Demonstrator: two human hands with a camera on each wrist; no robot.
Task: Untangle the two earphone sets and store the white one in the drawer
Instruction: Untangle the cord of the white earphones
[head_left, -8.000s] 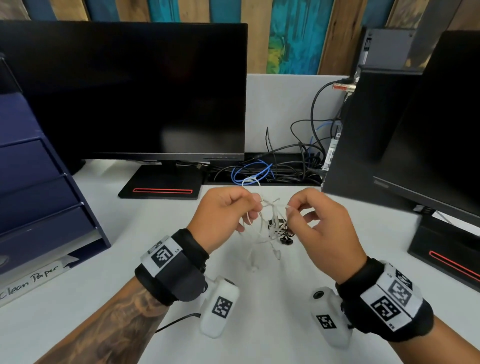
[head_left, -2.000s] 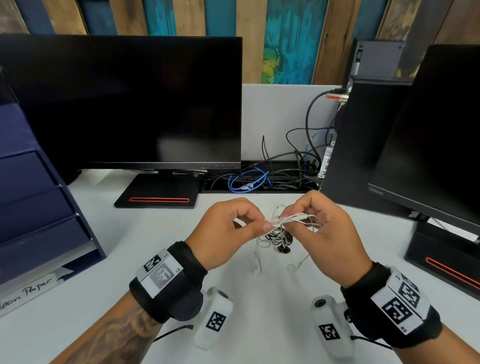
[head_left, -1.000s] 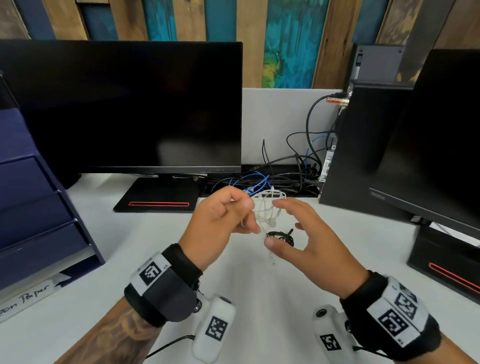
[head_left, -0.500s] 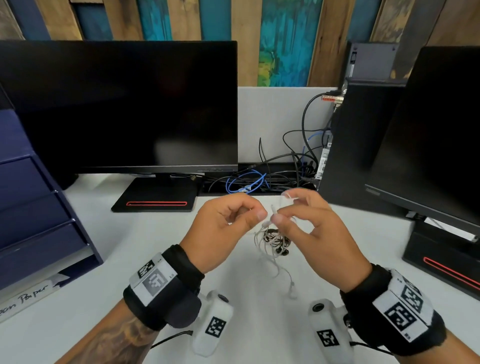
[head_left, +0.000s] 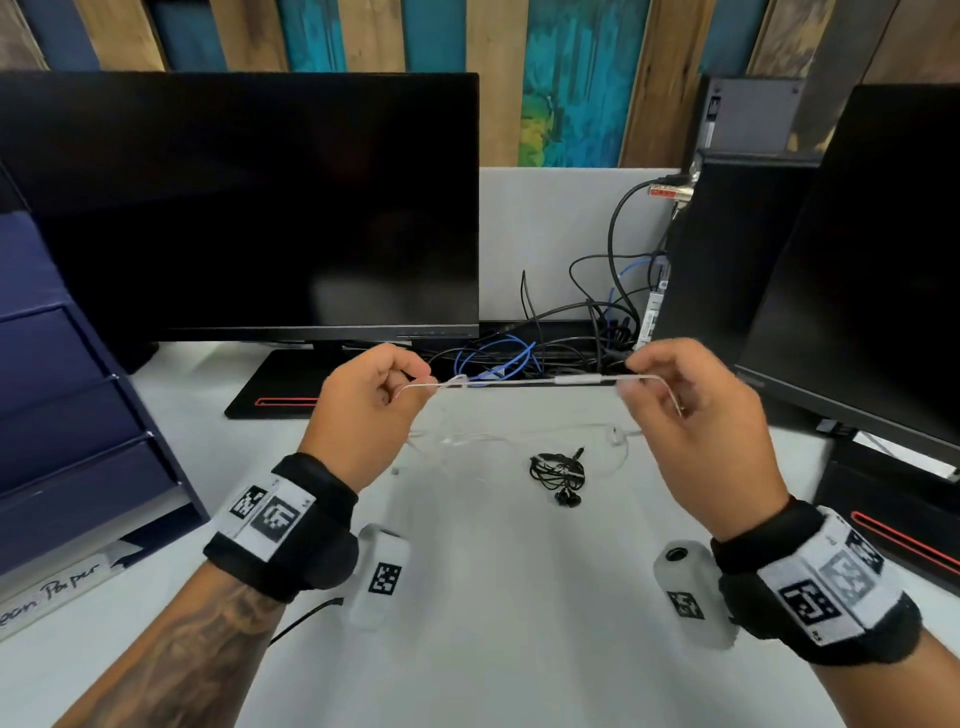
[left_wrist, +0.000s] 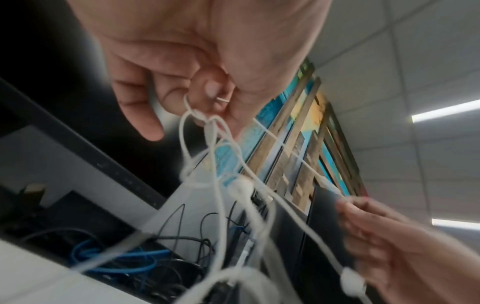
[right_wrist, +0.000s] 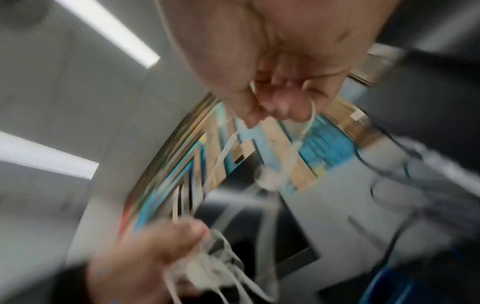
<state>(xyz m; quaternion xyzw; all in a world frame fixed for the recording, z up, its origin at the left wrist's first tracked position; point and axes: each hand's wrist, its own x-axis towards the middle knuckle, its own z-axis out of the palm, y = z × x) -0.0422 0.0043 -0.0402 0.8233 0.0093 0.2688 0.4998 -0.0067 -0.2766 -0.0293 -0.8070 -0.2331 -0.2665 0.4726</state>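
The white earphones (head_left: 524, 382) stretch taut between my two hands above the desk, with looser loops sagging below. My left hand (head_left: 402, 387) pinches one end; in the left wrist view several white loops (left_wrist: 215, 156) hang from its fingers. My right hand (head_left: 636, 382) pinches the cord by the inline remote; the blurred right wrist view shows a white earbud (right_wrist: 269, 179) dangling under it. The black earphones (head_left: 558, 475) lie bundled on the white desk (head_left: 493, 597), apart from the white cord. The dark blue drawer unit (head_left: 67, 415) stands at the left, its drawers closed.
A black monitor (head_left: 249, 208) stands behind my left hand, a second monitor (head_left: 872, 270) at the right. Black and blue cables (head_left: 498, 358) pile up at the back between them. A "Clean Paper" label (head_left: 52, 592) lies under the drawer unit.
My hands have pulled apart, drawing the white cord into a straight line. The black earphones have dropped out of the tangle and now lie alone on the desk.
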